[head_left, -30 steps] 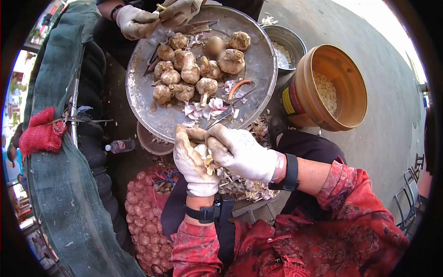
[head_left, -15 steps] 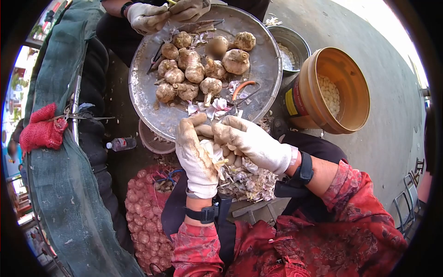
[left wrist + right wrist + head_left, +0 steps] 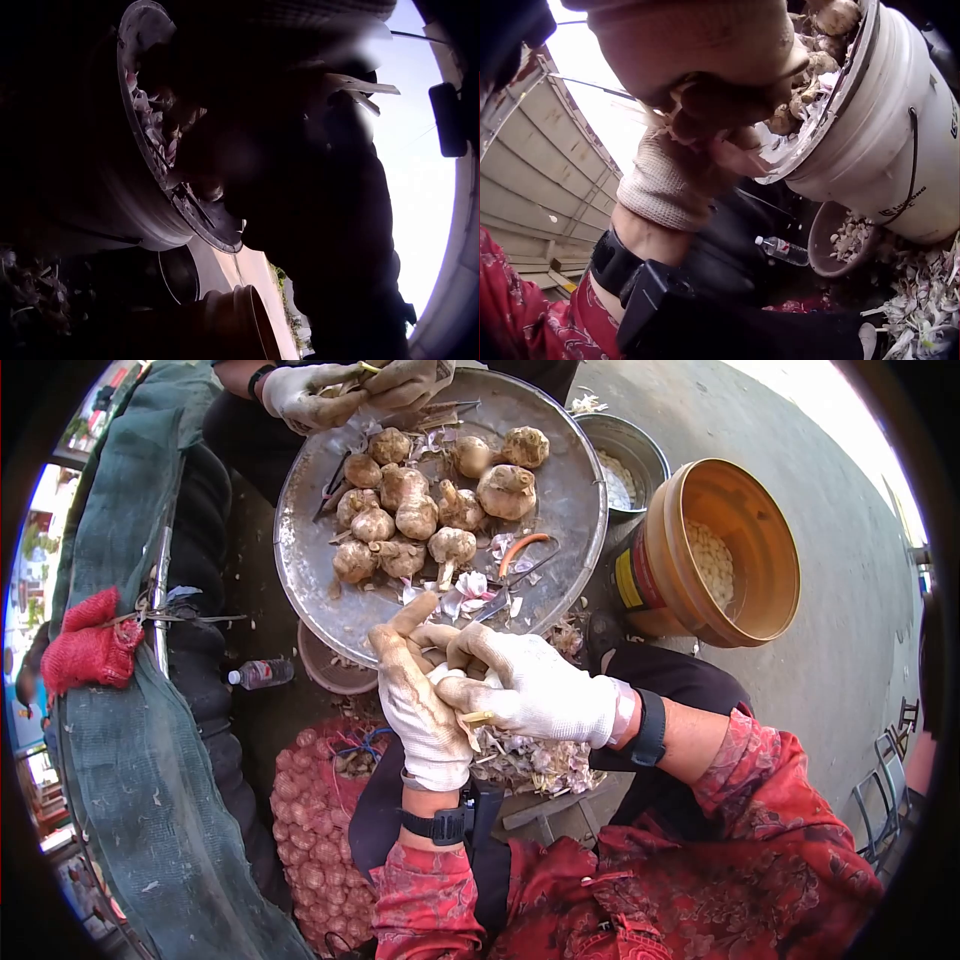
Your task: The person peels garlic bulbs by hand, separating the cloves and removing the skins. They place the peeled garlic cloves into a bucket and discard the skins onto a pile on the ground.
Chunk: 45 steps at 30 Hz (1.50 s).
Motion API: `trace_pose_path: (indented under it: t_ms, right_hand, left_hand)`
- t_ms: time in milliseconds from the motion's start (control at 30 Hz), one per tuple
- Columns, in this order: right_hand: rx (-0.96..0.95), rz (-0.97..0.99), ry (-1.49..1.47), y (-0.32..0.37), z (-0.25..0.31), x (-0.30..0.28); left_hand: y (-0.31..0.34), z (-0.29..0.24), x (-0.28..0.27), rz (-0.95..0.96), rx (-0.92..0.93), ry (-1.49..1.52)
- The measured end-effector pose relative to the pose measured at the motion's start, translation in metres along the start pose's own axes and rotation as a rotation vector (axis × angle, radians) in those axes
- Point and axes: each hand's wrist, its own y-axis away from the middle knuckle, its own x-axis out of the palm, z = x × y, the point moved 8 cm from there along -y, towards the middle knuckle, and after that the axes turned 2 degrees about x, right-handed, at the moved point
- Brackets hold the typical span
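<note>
In the head view my gloved left hand [image 3: 422, 705] cups pale garlic [image 3: 440, 674] in its palm, with the forefinger stretched out past it. My gloved right hand [image 3: 545, 688] comes from the right and pinches at the same garlic, its thumb beside a yellowish strip of stalk or skin [image 3: 477, 717]. Both hands are close over the near rim of a round metal tray [image 3: 330, 615]. Several unpeeled garlic bulbs [image 3: 410, 503] lie on that tray with pinkish skins [image 3: 468, 592] and orange-handled scissors [image 3: 522, 550]. Fingers hide much of the garlic in the right wrist view.
Across the tray another person's gloved hands [image 3: 315, 398] work. An orange-brown bucket [image 3: 690, 575] and a metal pail [image 3: 650, 450] hold peeled cloves. Garlic husks [image 3: 540, 760] are heaped below my hands, beside a red net sack [image 3: 310, 840]. A plastic bottle [image 3: 262, 674] lies left.
Half a second ago my hands stood further apart at the fingers, with pale cloves showing between them. My right fingers have since closed in against the left palm again.
</note>
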Motion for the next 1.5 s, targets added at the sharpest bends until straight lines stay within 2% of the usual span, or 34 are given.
trace_pose_path:
  t_ms: [133,233,300,333,400,433,533,600,667,733,900,1033,1100,1200,1233,1300,1333,1400,1500]
  right_hand:
    - [-0.081,-0.040,0.087,0.001,-0.003,0.003]
    - [-0.112,-0.061,0.102,0.002,0.003,0.002]
    - [0.176,-0.003,-0.400,0.003,-0.009,0.006]
    - [0.175,0.000,-0.401,0.003,-0.009,0.006]
    - [0.258,0.060,-0.632,0.006,-0.014,0.011]
    - [0.310,0.088,-0.665,0.008,-0.015,0.011]
    - [0.255,0.049,-0.605,0.007,-0.008,0.006]
    - [0.267,0.097,-0.521,0.003,-0.025,0.012]
    - [0.155,0.132,-0.413,-0.002,-0.028,0.015]
    - [0.181,0.124,-0.501,-0.002,-0.033,0.018]
    - [0.040,-0.034,-0.344,0.001,-0.024,0.010]
    - [0.044,-0.063,-0.362,0.001,-0.013,0.002]
    - [0.219,0.038,-0.528,0.003,-0.017,0.009]
    - [0.318,-0.038,-0.562,0.004,-0.019,0.008]
    - [0.318,-0.039,-0.561,0.004,-0.025,0.010]
    - [0.260,-0.062,-0.572,0.000,-0.038,0.011]
    - [0.261,-0.063,-0.572,0.000,-0.041,0.009]
    - [0.145,-0.007,-0.324,-0.004,-0.030,0.005]
    - [0.221,0.083,-0.285,-0.001,-0.020,0.002]
  left_hand:
    - [-0.001,0.001,-0.004,0.010,-0.005,-0.077]
    - [-0.004,0.001,-0.003,0.019,-0.011,0.025]
    - [-0.005,0.001,-0.002,0.003,-0.036,0.118]
    - [-0.005,0.000,-0.005,0.001,-0.034,0.118]
    - [-0.004,-0.004,-0.001,0.147,-0.038,0.067]
    - [-0.004,-0.004,-0.002,0.083,-0.031,0.004]
    - [-0.001,-0.002,0.004,0.046,-0.081,0.020]
    - [-0.002,-0.001,0.002,0.054,-0.049,-0.040]
    - [-0.002,0.001,0.007,0.142,-0.114,-0.050]
    - [-0.003,0.001,0.008,0.132,-0.127,-0.036]
    - [-0.003,0.004,0.008,0.157,-0.203,0.106]
    - [-0.006,0.010,0.001,0.097,-0.193,0.096]
    - [-0.007,0.010,-0.006,0.049,-0.142,0.093]
    - [-0.009,0.010,-0.011,0.110,-0.141,0.046]
    - [-0.008,0.010,-0.008,0.110,-0.142,0.046]
    - [-0.007,-0.004,-0.002,0.079,0.006,-0.104]
    - [-0.007,-0.003,-0.002,0.079,0.005,-0.104]
    - [-0.008,-0.001,-0.003,0.087,-0.010,-0.126]
    - [-0.005,0.000,0.004,0.139,-0.033,-0.142]
